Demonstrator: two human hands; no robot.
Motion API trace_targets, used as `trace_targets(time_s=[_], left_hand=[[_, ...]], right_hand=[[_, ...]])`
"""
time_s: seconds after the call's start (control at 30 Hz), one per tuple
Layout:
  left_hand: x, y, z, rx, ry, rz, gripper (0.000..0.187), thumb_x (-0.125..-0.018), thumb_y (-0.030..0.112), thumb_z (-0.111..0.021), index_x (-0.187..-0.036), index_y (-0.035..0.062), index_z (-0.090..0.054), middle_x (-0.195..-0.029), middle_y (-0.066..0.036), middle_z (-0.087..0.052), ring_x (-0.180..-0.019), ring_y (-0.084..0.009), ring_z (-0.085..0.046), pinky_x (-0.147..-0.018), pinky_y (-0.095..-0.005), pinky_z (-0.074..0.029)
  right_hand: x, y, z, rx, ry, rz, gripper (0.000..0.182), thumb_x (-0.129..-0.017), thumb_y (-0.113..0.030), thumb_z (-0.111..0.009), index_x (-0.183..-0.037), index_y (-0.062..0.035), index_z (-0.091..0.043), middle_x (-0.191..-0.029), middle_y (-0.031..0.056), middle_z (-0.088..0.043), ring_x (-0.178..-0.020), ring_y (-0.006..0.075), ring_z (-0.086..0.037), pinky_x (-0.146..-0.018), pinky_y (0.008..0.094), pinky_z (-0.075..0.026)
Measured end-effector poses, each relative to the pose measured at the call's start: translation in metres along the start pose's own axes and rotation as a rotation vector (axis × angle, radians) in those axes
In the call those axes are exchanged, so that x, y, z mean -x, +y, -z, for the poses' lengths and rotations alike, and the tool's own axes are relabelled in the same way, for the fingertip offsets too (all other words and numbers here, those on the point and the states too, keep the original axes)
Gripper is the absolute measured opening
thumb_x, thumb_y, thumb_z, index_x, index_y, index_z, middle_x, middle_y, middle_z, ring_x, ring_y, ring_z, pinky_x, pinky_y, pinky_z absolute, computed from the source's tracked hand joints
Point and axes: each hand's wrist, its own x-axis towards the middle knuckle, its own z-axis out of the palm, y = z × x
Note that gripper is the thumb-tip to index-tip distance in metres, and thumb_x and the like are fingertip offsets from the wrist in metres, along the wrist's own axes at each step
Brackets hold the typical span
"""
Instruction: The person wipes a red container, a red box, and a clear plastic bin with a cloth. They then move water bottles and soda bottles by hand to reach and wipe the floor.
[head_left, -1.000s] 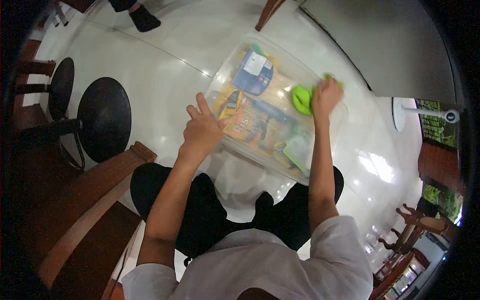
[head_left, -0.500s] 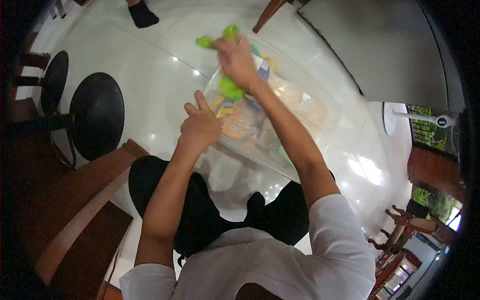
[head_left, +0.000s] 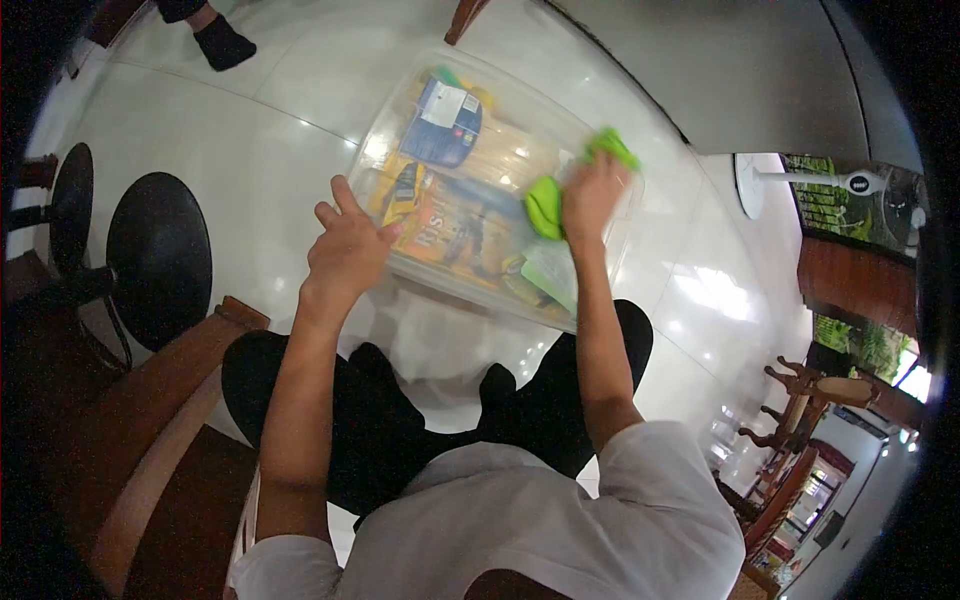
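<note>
A clear plastic box (head_left: 510,135) with a translucent lid stands in front of my knees, with colourful packets showing inside, one blue and one orange. My right hand (head_left: 595,195) is closed on a bright green cloth (head_left: 544,207) over the right part of the lid; the cloth sticks out on both sides of the fingers, and the hand is slightly blurred. At the box's left edge rests my left hand (head_left: 348,245), its fingers apart and holding nothing.
Black round stool seats (head_left: 160,262) and a brown wooden bench (head_left: 170,430) stand at the left. A grey panel (head_left: 730,75) fills the upper right, near a white fan (head_left: 800,180). Another person's foot in a black sock (head_left: 224,42) is at the upper left.
My right hand has moved with the green cloth from the box's left side to its right side. The left hand stays by the left edge. The whole view has shifted a little.
</note>
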Motion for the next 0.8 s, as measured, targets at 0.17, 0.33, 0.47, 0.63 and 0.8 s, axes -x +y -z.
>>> trace_targets(time_s=[0.17, 0.33, 0.47, 0.63, 0.8], left_hand=[[0.001, -0.008, -0.001, -0.052, 0.035, -0.061, 0.082, -0.084, 0.036, -0.060, -0.136, 0.0020, -0.007, -0.118, -0.031, -0.038, -0.095, -0.0469, -0.056, -0.081, -0.0503, -0.047], [0.004, -0.009, 0.003, -0.068, 0.035, -0.087, 0.080, -0.083, 0.037, -0.061, -0.135, 0.0039, -0.010, -0.117, -0.031, -0.041, -0.096, -0.0464, -0.056, -0.082, -0.0517, -0.045], [0.000, -0.008, 0.007, -0.100, 0.036, -0.073, 0.080, -0.081, 0.039, -0.064, -0.134, 0.0045, -0.013, -0.113, -0.030, -0.046, -0.094, -0.0456, -0.057, -0.080, -0.0502, -0.046], [0.000, -0.009, 0.005, -0.145, 0.019, -0.062, 0.080, -0.081, 0.039, -0.064, -0.134, 0.0045, -0.014, -0.109, -0.030, -0.050, -0.092, -0.0444, -0.058, -0.079, -0.0488, -0.047], [0.001, -0.006, 0.007, -0.131, 0.013, -0.038, 0.082, -0.080, 0.041, -0.065, -0.134, 0.0046, -0.015, -0.109, -0.029, -0.051, -0.093, -0.0434, -0.059, -0.080, -0.0482, -0.047]], right_hand=[[-0.022, 0.004, 0.027, 0.248, -0.075, 0.226, 0.033, -0.079, -0.011, -0.049, -0.110, -0.0054, -0.057, -0.111, 0.0187, -0.056, -0.112, 0.0386, -0.046, -0.101, 0.0548, -0.025], [0.024, 0.035, 0.071, 0.580, -0.361, -0.149, 0.031, -0.077, -0.013, -0.054, -0.107, -0.0109, -0.060, -0.096, 0.0145, -0.057, -0.100, 0.0361, -0.051, -0.087, 0.0481, -0.033], [0.042, 0.029, 0.082, 0.546, -0.357, -0.194, 0.026, -0.078, -0.015, -0.055, -0.103, -0.0120, -0.061, -0.095, 0.0118, -0.056, -0.098, 0.0366, -0.050, -0.081, 0.0478, -0.034], [-0.008, 0.050, 0.060, 0.692, -0.185, 0.094, 0.018, -0.077, -0.014, -0.054, -0.089, -0.0087, -0.064, -0.099, 0.0137, -0.055, -0.104, 0.0339, -0.046, -0.084, 0.0457, -0.033], [0.025, 0.038, 0.086, 0.645, -0.322, 0.038, 0.015, -0.073, -0.011, -0.057, -0.085, -0.0067, -0.065, -0.096, 0.0120, -0.056, -0.100, 0.0333, -0.049, -0.086, 0.0481, -0.032]])
